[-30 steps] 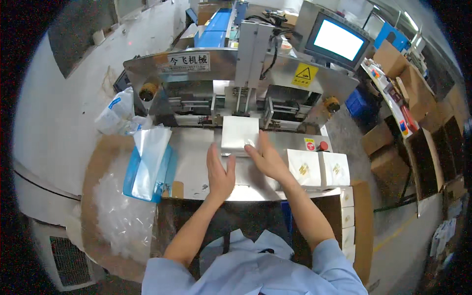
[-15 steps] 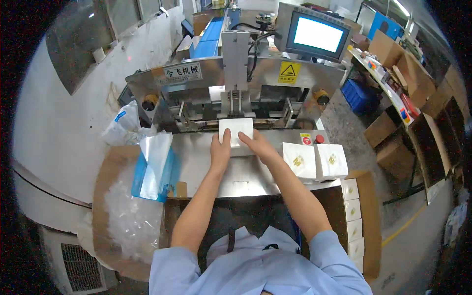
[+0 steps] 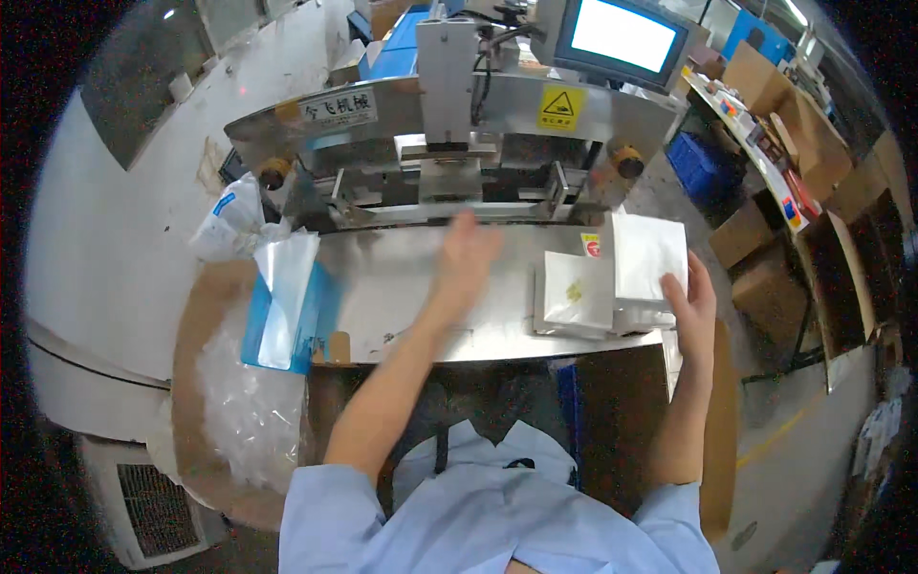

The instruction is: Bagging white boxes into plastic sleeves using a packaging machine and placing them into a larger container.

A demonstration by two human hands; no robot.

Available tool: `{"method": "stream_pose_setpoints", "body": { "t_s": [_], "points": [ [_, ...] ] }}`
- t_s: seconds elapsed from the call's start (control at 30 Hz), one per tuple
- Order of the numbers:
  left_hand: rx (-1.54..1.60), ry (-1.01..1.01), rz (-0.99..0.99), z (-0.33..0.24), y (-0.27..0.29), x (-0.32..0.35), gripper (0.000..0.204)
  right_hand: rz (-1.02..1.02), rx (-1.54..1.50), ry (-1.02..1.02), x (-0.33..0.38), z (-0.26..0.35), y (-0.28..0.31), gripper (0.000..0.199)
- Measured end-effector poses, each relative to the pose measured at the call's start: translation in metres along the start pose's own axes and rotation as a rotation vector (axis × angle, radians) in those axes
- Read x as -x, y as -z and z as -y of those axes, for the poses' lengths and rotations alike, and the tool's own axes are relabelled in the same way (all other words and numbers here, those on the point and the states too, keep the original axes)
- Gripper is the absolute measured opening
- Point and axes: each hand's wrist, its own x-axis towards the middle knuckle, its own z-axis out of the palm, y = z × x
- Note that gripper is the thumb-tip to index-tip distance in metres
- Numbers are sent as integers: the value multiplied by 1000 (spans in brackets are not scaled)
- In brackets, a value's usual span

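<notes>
My right hand (image 3: 696, 304) is closed on the right side of a square white packet (image 3: 650, 253), thumb on top. The packet rests on or just above the right-hand stack; the contact cannot be made out. Beside it on the left stands another stack of white packets (image 3: 577, 295) with a small gold mark on top. My left hand (image 3: 467, 256) is over the steel worktop (image 3: 382, 249), in front of the machine's opening. Motion smears its fingers, and no object shows in it. Metal jaws (image 3: 449, 182) of the machine lie just beyond that hand.
At the left, a blue holder (image 3: 292, 320) with clear plastic bags stands by a carton (image 3: 196, 383) of crumpled film. An open carton (image 3: 719, 430) sits at the lower right. A lit screen (image 3: 622, 36) and upright steel panels rise behind the worktop.
The white packet that both hands held at the machine's opening is gone from there. My right hand has moved right and grips a packet over the right stack. The left hand stayed near the opening.
</notes>
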Motion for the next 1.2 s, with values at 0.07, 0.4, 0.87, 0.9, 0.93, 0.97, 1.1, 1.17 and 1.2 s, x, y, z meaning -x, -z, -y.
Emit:
{"method": "stream_pose_setpoints", "body": {
  "t_s": [0.07, 0.4, 0.87, 0.9, 0.93, 0.97, 1.1, 1.17, 1.2],
  "points": [
    [143, 358, -116, 43, 47, -51, 40, 11, 122, -11, 3, -18, 13, 54],
    [384, 374, -352, 85, 86, -119, 35, -126, 250, 2, 17, -32, 19, 61],
    [-328, 105, -509, -55, 462, 127, 30, -199, 18, 161, 56, 10, 24, 49],
    [-1008, 285, -249, -44, 496, 147, 32, -197, 41, 158, 55, 14, 23, 49],
    [-1007, 288, -281, -27, 504, 161, 32, -204, 76, 159, 54, 17, 20, 50],
    [-1145, 351, -420, -15, 504, 171, 35, -184, 72, 204, 53, 17, 15, 49],
    [-584, 525, -396, -18, 413, 102, 71, -100, 98, 260, 49, 31, 3, 51],
    [-1011, 145, -308, -6, 409, 67, 69, -30, 55, 309, 47, 38, -12, 52],
    [-1085, 22, -256, -2, 394, 50, 66, -19, 49, 289, 50, 45, -20, 52]
  ]
}}
